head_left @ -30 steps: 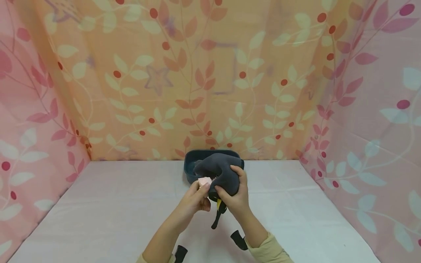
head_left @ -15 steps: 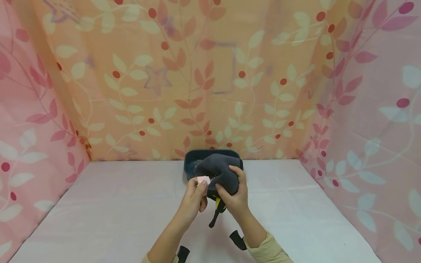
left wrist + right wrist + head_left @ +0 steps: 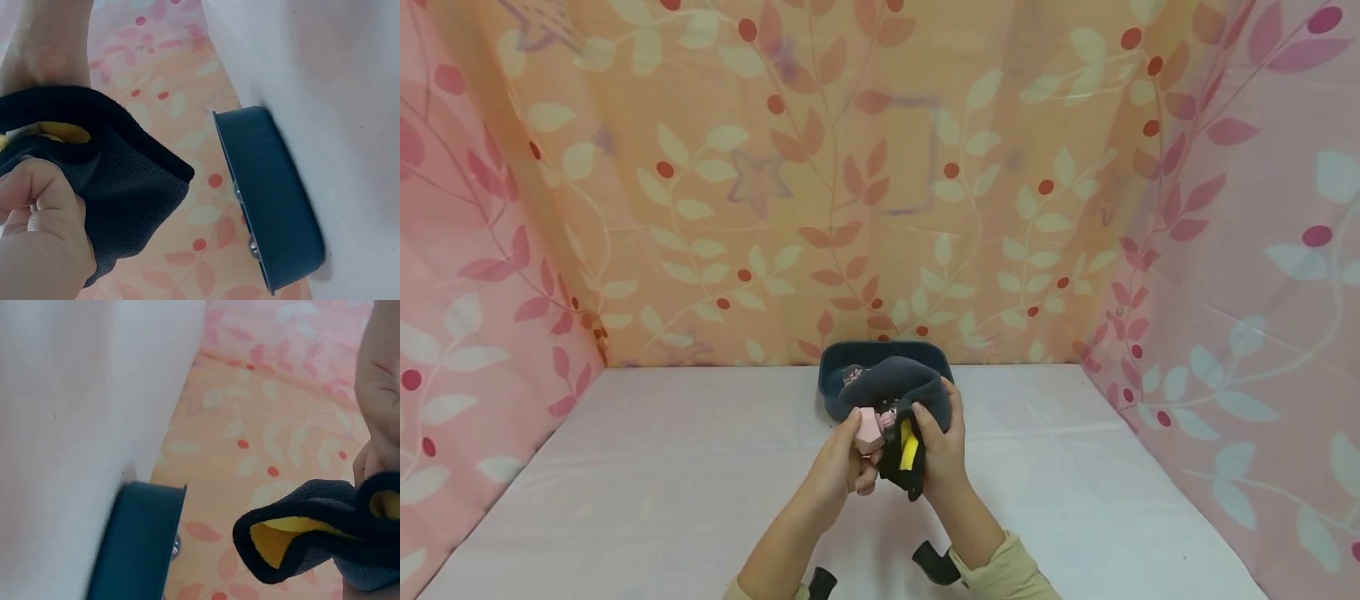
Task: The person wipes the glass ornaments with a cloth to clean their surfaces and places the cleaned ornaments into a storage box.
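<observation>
In the head view my left hand (image 3: pixel 837 471) pinches a small pale pink block-like piece (image 3: pixel 868 431) with flat facets. Just right of it shows a shiny pinkish bit (image 3: pixel 887 414), partly covered by cloth. My right hand (image 3: pixel 946 442) grips a dark grey towel (image 3: pixel 891 379) with black edging and a yellow reverse side, thumb toward the near side. The towel is bunched and folded around the shiny bit. Both wrist views show the towel's black edge and yellow inside; in the left wrist view the left hand's fingers (image 3: pixel 40 187) are curled against it.
Behind the hands, a dark teal plastic basin (image 3: pixel 831 392) stands on the white-covered table (image 3: pixel 662 467), near the patterned back curtain. Inside it lies a clear, shiny item with pink (image 3: pixel 852 375). Patterned curtains also close off both sides.
The right hand has turned the towel so its yellow side and black edging face up more. The pink piece has come further into view and moved slightly down.
</observation>
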